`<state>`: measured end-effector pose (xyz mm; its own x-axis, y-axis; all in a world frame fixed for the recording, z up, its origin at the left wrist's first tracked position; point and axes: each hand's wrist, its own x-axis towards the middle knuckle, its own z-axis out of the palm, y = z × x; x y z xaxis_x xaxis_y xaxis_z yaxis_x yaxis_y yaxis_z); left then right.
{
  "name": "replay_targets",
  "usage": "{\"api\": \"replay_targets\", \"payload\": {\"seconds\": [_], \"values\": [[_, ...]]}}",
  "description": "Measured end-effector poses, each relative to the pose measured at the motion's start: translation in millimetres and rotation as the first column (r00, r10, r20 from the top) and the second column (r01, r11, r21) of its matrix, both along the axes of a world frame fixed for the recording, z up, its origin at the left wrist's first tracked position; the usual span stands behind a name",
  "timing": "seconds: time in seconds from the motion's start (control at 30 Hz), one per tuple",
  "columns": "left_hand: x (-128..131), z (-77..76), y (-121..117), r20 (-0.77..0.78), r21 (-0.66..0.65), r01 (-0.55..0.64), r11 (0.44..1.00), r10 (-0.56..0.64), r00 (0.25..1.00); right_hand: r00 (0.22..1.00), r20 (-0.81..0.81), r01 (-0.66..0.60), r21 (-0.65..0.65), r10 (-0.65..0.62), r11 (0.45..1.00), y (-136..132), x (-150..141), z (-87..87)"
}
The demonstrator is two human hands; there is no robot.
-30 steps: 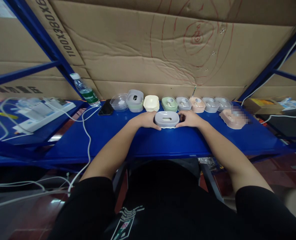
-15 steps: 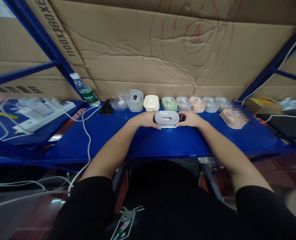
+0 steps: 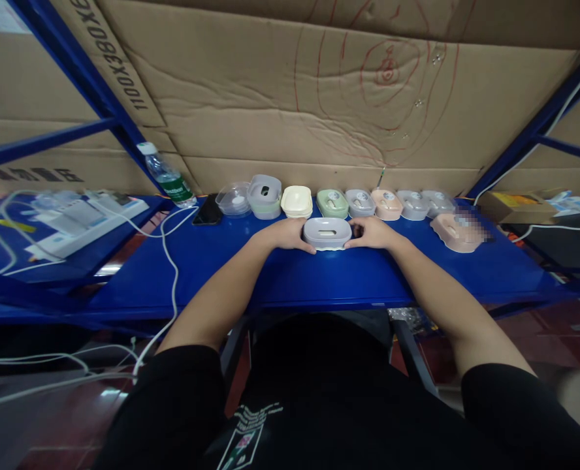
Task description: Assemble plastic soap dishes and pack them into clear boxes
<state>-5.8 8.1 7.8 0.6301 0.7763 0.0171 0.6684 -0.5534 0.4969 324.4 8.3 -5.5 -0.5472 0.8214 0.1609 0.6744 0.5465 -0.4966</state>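
The left grip [image 3: 292,235] and right grip [image 3: 372,233] clasp the grey box [image 3: 328,233] by its short ends, near the middle of the surface [image 3: 319,281], back from the front edge. It looks like thin plastic: probably light, stiff, slightly slippery, best held low at both ends. The far side is hidden, so finger pressure there is uncertain.
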Motion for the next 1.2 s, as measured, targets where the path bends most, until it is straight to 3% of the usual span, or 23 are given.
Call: {"api": "replay_targets", "payload": {"seconds": [0.27,0.67,0.77,0.83,0.93,1.03,1.1,1.2], "values": [[-0.9,2.3,0.4,0.037,-0.027,0.045,0.999,-0.044,0.998,0.998,0.052,0.021,0.0,-0.021,1.0,-2.1,-3.6,1.8],[-2.3,15.5,-9.4,-0.082,-0.039,-0.049,0.998,0.046,0.996,0.995,0.095,0.023,-0.003,-0.023,1.0,-4.1,-5.6,5.2],[-9.2,19.0,-5.2,-0.077,-0.015,-0.114,0.993,0.113,0.991,0.995,0.103,0.015,-0.004,-0.014,1.0,-3.7,-5.2,5.4],[-15.8,24.4,-3.0,0.0,0.03,-0.226,0.974,0.226,0.974,0.994,0.106,0.009,0.0,-0.009,1.0,-3.3,-5.0,4.9],[-28.5,35.5,0.2,0.252,0.196,-0.453,0.87,0.402,0.88,0.995,0.101,0.002,0.005,-0.002,1.0,-2.6,-4.7,3.4],[-48.0,44.4,5.8,0.484,0.346,-0.692,0.634,0.511,0.71,0.996,0.094,-0.009,0.009,0.008,1.0,-2.0,-4.3,2.2],[-65.4,46.0,10.9,0.549,0.379,-0.794,0.476,0.575,0.607,0.996,0.092,-0.011,0.014,0.01,1.0,-1.6,-4.1,1.8],[-92.1,40.1,18.3,0.517,0.373,-0.864,0.339,0.697,0.497,0.996,0.094,-0.008,0.014,0.006,1.0,-0.9,-3.9,1.6]]}}
